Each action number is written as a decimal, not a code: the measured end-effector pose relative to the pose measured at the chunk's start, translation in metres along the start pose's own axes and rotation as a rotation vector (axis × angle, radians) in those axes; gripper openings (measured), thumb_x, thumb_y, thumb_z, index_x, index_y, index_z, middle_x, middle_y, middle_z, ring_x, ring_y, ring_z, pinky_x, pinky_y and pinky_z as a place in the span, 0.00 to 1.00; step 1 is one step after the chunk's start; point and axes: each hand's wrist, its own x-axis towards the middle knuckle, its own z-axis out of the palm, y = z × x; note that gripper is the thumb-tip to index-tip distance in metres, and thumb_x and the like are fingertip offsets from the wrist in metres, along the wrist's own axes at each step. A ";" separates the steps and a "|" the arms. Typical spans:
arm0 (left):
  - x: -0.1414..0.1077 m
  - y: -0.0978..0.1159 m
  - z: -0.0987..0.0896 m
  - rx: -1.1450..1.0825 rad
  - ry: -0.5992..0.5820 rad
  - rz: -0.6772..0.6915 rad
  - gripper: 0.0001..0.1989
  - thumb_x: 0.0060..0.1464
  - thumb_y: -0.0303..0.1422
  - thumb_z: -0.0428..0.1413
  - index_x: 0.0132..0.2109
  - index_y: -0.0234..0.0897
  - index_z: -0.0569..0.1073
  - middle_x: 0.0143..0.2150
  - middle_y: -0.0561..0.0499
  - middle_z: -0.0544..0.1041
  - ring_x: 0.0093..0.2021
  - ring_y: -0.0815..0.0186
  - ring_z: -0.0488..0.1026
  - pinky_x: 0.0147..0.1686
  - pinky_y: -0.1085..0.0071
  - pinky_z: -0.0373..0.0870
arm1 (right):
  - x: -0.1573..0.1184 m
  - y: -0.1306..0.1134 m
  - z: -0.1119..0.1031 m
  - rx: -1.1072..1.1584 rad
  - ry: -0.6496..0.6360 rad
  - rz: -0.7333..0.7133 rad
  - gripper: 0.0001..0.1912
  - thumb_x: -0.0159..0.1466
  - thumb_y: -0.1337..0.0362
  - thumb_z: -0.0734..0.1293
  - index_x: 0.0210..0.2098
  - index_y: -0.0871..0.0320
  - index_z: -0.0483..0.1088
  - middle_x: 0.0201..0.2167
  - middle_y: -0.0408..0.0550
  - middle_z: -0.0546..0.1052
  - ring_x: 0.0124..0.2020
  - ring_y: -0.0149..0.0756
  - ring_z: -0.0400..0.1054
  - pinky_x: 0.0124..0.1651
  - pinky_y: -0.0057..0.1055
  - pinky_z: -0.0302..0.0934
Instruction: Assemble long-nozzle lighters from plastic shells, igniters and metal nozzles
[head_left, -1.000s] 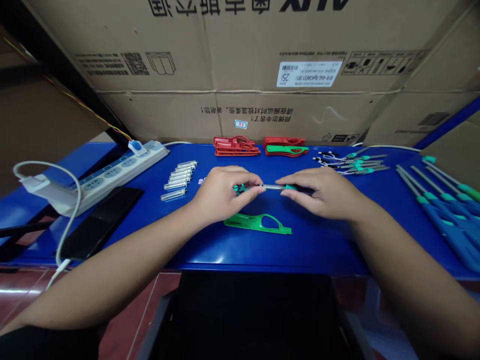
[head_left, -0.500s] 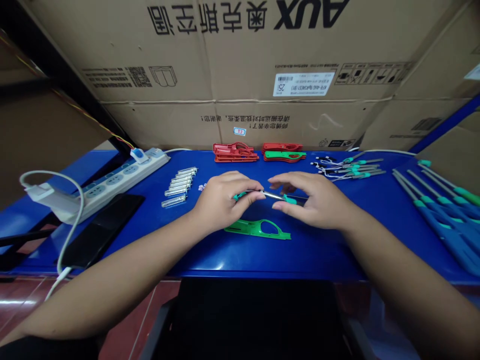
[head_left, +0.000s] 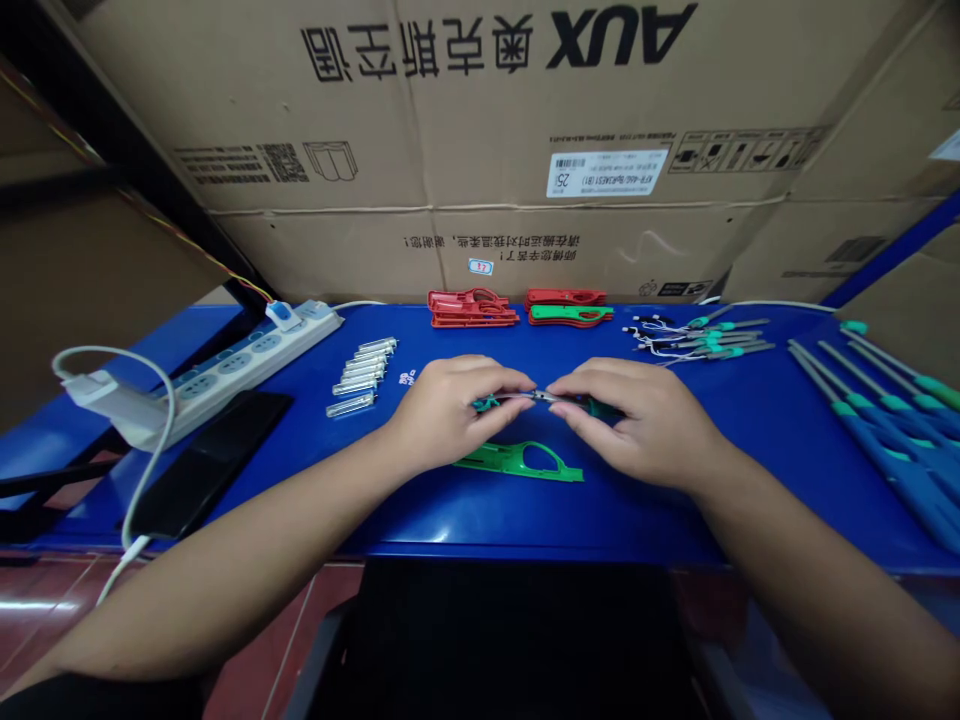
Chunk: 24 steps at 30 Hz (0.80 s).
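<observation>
Between the fingertips of both hands, above the blue table, is a thin metal lighter tube (head_left: 541,396) with teal plastic ends. My left hand (head_left: 450,410) is closed, pinching it between thumb and fingers; a teal bit (head_left: 486,404) shows inside the grip. My right hand (head_left: 641,415) is closed too, thumb and index finger pinching the other side close to the left fingertips. Its far end is mostly hidden in the right palm. Just below the hands a green plastic lighter handle half (head_left: 495,458) lies flat, its left end partly covered by my left hand.
Several clear-and-metal cylinders (head_left: 351,405) lie at left, by small pinkish pieces (head_left: 407,378). Red handle halves (head_left: 472,308) and a green one (head_left: 570,314) sit behind. Wired tubes (head_left: 724,340) and blue lighters (head_left: 892,430) lie right. A power strip (head_left: 240,365) and phone (head_left: 210,465) lie left.
My right hand has moved its fingertips in from spread apart to a pinch on the tube, close beside the left fingertips. The left hand keeps its grip. The view has shifted slightly.
</observation>
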 end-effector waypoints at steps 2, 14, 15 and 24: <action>0.000 0.000 0.000 0.000 -0.003 0.003 0.07 0.62 0.32 0.59 0.43 0.34 0.79 0.36 0.49 0.82 0.34 0.69 0.78 0.35 0.73 0.74 | -0.001 -0.001 0.000 0.006 -0.015 0.003 0.09 0.69 0.62 0.64 0.44 0.55 0.76 0.38 0.48 0.81 0.38 0.36 0.74 0.41 0.33 0.65; 0.002 0.004 0.001 -0.103 -0.133 -0.093 0.10 0.60 0.36 0.61 0.45 0.36 0.80 0.35 0.50 0.83 0.34 0.67 0.79 0.34 0.73 0.74 | -0.004 0.001 0.000 0.012 -0.068 0.022 0.07 0.68 0.62 0.65 0.42 0.55 0.75 0.38 0.48 0.80 0.38 0.38 0.73 0.41 0.34 0.64; 0.002 0.005 0.002 -0.125 -0.150 -0.113 0.09 0.59 0.36 0.61 0.44 0.37 0.81 0.35 0.50 0.83 0.33 0.68 0.79 0.34 0.74 0.74 | -0.005 0.000 0.001 0.009 -0.069 0.018 0.07 0.68 0.62 0.65 0.41 0.55 0.75 0.37 0.48 0.79 0.38 0.38 0.72 0.41 0.34 0.64; 0.001 0.021 0.016 -0.172 -0.152 -0.074 0.07 0.63 0.32 0.58 0.43 0.36 0.80 0.37 0.51 0.83 0.36 0.68 0.79 0.39 0.73 0.73 | -0.030 -0.004 0.000 0.171 -0.073 0.165 0.06 0.66 0.64 0.67 0.43 0.54 0.75 0.38 0.47 0.77 0.37 0.34 0.71 0.40 0.31 0.66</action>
